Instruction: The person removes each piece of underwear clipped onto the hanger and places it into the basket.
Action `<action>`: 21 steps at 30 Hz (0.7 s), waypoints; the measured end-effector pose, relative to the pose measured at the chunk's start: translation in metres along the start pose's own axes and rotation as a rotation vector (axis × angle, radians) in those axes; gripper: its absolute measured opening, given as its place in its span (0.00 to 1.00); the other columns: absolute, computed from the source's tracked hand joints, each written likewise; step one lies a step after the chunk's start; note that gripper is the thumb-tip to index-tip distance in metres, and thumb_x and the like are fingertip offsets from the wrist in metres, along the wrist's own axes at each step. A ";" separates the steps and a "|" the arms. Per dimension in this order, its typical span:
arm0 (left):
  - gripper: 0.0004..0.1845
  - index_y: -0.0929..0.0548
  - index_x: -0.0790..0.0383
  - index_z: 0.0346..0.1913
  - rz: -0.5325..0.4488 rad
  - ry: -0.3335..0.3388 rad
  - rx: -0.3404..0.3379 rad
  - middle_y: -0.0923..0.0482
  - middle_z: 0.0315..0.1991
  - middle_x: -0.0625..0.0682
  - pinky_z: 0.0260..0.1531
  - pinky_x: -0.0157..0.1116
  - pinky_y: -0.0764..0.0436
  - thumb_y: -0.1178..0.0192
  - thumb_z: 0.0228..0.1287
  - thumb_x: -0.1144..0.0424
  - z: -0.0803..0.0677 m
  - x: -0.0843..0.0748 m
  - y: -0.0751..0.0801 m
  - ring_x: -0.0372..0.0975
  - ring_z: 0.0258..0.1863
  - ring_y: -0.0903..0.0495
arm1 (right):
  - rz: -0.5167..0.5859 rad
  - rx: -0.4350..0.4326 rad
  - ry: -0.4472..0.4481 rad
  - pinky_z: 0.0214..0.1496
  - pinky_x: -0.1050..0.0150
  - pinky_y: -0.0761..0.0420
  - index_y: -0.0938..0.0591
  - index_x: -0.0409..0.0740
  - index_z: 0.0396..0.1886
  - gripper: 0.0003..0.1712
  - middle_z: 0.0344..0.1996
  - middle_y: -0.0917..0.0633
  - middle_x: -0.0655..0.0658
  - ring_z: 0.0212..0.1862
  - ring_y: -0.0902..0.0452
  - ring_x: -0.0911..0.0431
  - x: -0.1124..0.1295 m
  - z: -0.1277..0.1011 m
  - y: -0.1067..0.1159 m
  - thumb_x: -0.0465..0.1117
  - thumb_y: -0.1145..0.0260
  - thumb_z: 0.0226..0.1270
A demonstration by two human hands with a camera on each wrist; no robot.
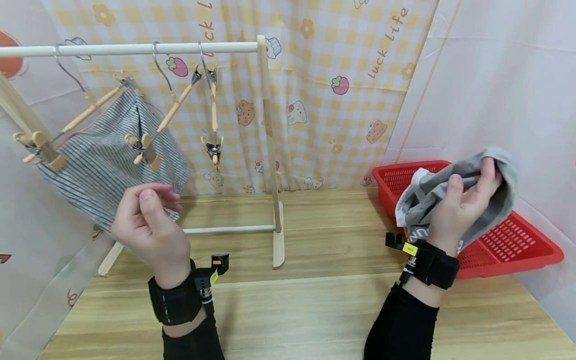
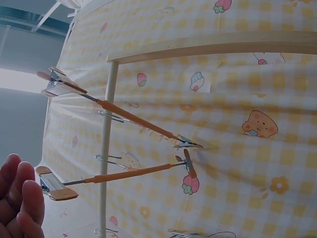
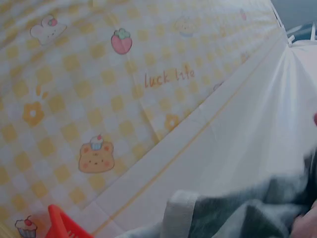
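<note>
Over the red basket (image 1: 517, 245), my right hand (image 1: 454, 212) holds up a bunched grey garment (image 1: 504, 185) with a white edge and white lettering. In the right wrist view the grey garment (image 3: 247, 218) shows along the bottom edge. My left hand (image 1: 150, 220) is raised with loosely curled fingers and nothing in them, in front of a striped grey-and-white garment (image 1: 112, 135). That garment hangs clipped on a wooden hanger (image 1: 92, 107). In the left wrist view, my left fingertips (image 2: 32, 193) appear beside a hanger's wooden clip (image 2: 57, 186).
A clothes rack with a white rail (image 1: 112, 49) and wooden posts stands on the wooden table (image 1: 297, 310). Two other clip hangers, one at the middle (image 1: 173, 112) and one nearer the end post (image 1: 214, 110), carry nothing. A yellow checked curtain (image 1: 324, 115) hangs behind.
</note>
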State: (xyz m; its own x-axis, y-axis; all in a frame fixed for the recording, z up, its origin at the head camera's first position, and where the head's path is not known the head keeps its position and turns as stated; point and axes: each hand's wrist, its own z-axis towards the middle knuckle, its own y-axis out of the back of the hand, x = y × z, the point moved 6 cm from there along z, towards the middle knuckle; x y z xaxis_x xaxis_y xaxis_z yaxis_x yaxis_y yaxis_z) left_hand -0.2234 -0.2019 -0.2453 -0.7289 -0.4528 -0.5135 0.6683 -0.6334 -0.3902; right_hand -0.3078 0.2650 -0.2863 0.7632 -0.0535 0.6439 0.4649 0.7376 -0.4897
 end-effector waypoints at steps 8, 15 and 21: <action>0.17 0.22 0.81 0.25 -0.020 0.005 0.010 0.21 0.21 0.50 0.20 0.25 0.27 0.55 0.65 0.71 0.000 0.000 0.001 0.35 0.16 0.26 | -0.143 0.058 -0.483 0.70 0.79 0.65 0.76 0.54 0.77 0.51 0.75 0.74 0.63 0.71 0.77 0.76 -0.043 0.005 0.016 0.36 0.49 0.75; 0.17 0.21 0.80 0.25 -0.016 0.005 0.005 0.21 0.21 0.49 0.20 0.25 0.27 0.55 0.65 0.71 0.001 0.000 0.001 0.34 0.16 0.26 | -0.548 0.095 -0.656 0.55 0.73 0.39 0.23 0.36 0.44 0.21 0.54 0.26 0.46 0.56 0.35 0.61 -0.063 0.001 0.026 0.52 0.45 0.74; 0.17 0.21 0.80 0.25 -0.005 0.005 0.004 0.21 0.21 0.48 0.20 0.25 0.26 0.55 0.66 0.71 0.002 0.000 0.003 0.34 0.16 0.25 | -0.477 0.060 -0.623 0.33 0.68 0.29 0.18 0.50 0.27 0.15 0.25 0.22 0.51 0.27 0.24 0.61 -0.060 -0.001 0.021 0.51 0.39 0.72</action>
State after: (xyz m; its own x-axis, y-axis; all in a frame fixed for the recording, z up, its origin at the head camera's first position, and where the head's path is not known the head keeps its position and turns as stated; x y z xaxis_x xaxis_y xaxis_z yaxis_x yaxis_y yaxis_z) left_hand -0.2218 -0.2052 -0.2449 -0.7318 -0.4462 -0.5151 0.6637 -0.6382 -0.3902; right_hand -0.3433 0.2830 -0.3363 0.0866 0.0010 0.9962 0.6402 0.7661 -0.0565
